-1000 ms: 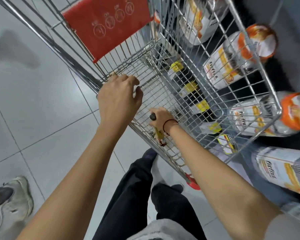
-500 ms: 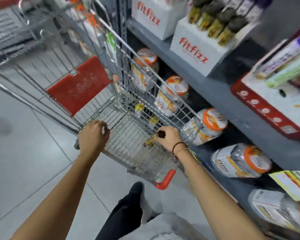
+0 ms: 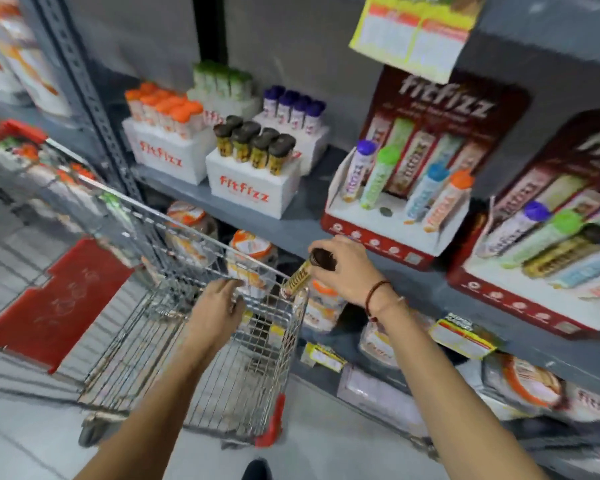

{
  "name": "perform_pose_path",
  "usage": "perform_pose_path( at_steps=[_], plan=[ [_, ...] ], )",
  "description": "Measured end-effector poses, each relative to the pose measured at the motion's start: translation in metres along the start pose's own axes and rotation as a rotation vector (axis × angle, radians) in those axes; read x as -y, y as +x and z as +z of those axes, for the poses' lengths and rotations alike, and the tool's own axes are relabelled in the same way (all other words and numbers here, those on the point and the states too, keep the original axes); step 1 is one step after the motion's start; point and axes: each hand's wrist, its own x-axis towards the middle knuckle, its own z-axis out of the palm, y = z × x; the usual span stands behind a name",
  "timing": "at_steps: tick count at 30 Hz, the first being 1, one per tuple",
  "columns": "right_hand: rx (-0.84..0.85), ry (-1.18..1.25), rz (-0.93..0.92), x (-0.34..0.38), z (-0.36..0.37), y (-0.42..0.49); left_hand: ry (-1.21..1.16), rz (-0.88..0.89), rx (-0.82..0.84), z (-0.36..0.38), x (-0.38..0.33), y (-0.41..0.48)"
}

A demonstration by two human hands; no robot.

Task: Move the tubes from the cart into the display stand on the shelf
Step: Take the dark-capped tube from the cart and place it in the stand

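My right hand [image 3: 347, 271] grips a yellow-patterned tube with a dark brown cap [image 3: 300, 276], held tilted just above the cart's right rim. My left hand [image 3: 219, 306] rests on the near rim of the wire cart [image 3: 194, 358]. Further yellow-labelled tubes [image 3: 276, 332] lie blurred inside the cart. On the grey shelf [image 3: 291, 226] stands a red and white display stand [image 3: 388, 233] holding purple-, green-, blue- and orange-capped tubes, with an open slot in its middle. It sits up and to the right of my right hand.
A second display stand [image 3: 534, 299] full of tubes stands to the right. White boxes [image 3: 253, 188] with rows of capped tubes sit on the shelf at left. Large jars [image 3: 253, 254] fill the lower shelf behind the cart. Price tags [image 3: 461, 337] hang off the shelf edge.
My right hand has lifted the brown-capped tube out of the cart, up to rim height. My view has swung up from the cart to the shelf. My left hand stays on the cart rim.
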Motion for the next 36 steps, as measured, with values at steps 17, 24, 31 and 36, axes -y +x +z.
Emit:
perform_pose_path(
  at_steps=[17,24,31,36],
  plan=[
    [-0.246,-0.105,0.113,-0.038,-0.137,-0.026,0.126,0.588,0.162,0.068,-0.13,0.072],
    [-0.156,-0.256,0.127,-0.042,-0.159,-0.014,0.174,0.605,0.214,0.072,-0.122,0.075],
    [-0.125,-0.23,0.152,-0.046,-0.16,0.002,0.206,0.588,0.251,0.074,-0.12,0.077],
    [-0.108,-0.224,0.142,-0.05,-0.161,0.013,0.196,0.578,0.255,0.074,-0.12,0.077]
  ],
)
